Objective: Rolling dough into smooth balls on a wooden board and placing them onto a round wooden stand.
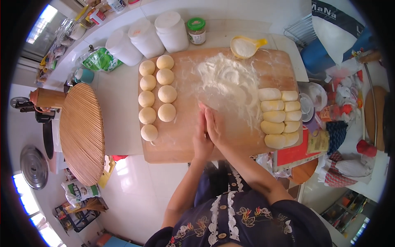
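Note:
My left hand (203, 136) and my right hand (213, 125) are pressed palm to palm above the middle of a wooden board (179, 139). Whether anything lies between the palms is hidden. Beyond them a heap of white flour (230, 74) is spread on the wood. Round dough balls (167, 94) stand in two columns along the board's left side. At its right side, oblong dough pieces (273, 116) lie close together in two columns. A yellow scoop (243, 47) filled with flour rests at the board's far edge.
White plastic canisters (171, 32) and a green-lidded jar (196, 31) stand behind the board. A round ribbed tray (82, 134) is at the left, by a green packet (101, 60). A red box or board (291, 148), bags and cloths crowd the right side.

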A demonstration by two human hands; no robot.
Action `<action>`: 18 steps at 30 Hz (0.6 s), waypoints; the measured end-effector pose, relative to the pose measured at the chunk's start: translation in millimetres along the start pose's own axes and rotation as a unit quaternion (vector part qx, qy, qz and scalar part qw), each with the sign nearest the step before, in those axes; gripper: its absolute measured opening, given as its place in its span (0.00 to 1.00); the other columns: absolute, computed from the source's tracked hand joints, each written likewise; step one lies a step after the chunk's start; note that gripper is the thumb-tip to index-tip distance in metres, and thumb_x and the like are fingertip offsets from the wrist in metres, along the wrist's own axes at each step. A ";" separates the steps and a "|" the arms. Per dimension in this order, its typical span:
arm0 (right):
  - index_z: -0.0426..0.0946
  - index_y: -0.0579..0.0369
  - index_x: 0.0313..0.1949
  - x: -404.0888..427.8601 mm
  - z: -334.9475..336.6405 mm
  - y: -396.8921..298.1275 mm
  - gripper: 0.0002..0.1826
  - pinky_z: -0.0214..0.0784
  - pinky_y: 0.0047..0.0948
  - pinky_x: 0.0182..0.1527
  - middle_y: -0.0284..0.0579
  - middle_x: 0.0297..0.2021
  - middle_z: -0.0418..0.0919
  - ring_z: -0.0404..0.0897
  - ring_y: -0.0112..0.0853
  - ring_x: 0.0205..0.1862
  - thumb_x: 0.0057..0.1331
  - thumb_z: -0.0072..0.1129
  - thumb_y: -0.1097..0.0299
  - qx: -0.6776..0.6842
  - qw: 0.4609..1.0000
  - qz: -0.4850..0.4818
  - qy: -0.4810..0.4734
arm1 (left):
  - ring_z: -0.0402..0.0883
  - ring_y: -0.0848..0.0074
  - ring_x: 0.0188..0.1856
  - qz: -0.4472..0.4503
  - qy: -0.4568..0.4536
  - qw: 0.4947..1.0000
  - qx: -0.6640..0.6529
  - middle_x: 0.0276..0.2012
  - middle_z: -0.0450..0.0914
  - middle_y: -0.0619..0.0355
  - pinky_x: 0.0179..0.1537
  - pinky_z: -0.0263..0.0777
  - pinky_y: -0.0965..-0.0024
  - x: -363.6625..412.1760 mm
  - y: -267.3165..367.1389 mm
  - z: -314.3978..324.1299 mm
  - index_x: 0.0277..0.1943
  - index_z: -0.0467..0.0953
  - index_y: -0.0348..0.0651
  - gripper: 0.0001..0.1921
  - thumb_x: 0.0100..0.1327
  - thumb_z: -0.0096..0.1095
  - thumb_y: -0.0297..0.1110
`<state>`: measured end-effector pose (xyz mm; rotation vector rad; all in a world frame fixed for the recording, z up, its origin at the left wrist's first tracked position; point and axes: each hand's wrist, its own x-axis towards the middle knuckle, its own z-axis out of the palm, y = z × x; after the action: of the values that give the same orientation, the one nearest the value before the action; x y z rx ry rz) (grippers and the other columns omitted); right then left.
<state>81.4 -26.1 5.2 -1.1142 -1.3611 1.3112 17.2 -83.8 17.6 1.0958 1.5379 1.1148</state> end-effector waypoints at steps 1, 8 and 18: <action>0.64 0.62 0.55 2.1 -4.6 4.3 0.21 0.60 0.39 0.54 0.55 0.52 0.69 0.69 0.48 0.52 0.65 0.42 0.63 -0.002 1.000 -0.002 0.003 | 0.61 0.66 0.62 0.003 -0.003 1.000 -0.002 0.65 0.51 0.48 0.53 0.62 0.73 -0.1 -1.0 0.3 0.66 0.47 0.37 0.36 0.53 0.47 0.13; 0.67 0.61 0.45 -51.5 -31.4 -4.2 0.13 0.62 0.37 0.51 0.55 0.45 0.70 0.70 0.45 0.49 0.62 0.47 0.69 -0.184 0.975 -0.117 -0.042 | 0.57 0.62 0.63 0.060 0.075 0.970 -0.225 0.62 0.56 0.42 0.61 0.54 0.65 -18.6 -8.7 -1.7 0.63 0.53 0.35 0.23 0.66 0.38 0.27; 0.70 0.60 0.34 -6.4 -30.3 10.8 0.12 0.64 0.32 0.42 0.47 0.34 0.72 0.72 0.40 0.38 0.67 0.37 0.68 -0.240 0.953 -0.130 0.130 | 0.71 0.63 0.51 0.125 -0.013 0.980 -0.152 0.50 0.71 0.41 0.55 0.61 0.67 55.6 17.3 37.9 0.59 0.59 0.29 0.24 0.69 0.25 0.39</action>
<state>112.5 -26.8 -5.3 -1.3202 -1.6023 0.6288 46.0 -20.6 18.4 1.1042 1.1819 1.4472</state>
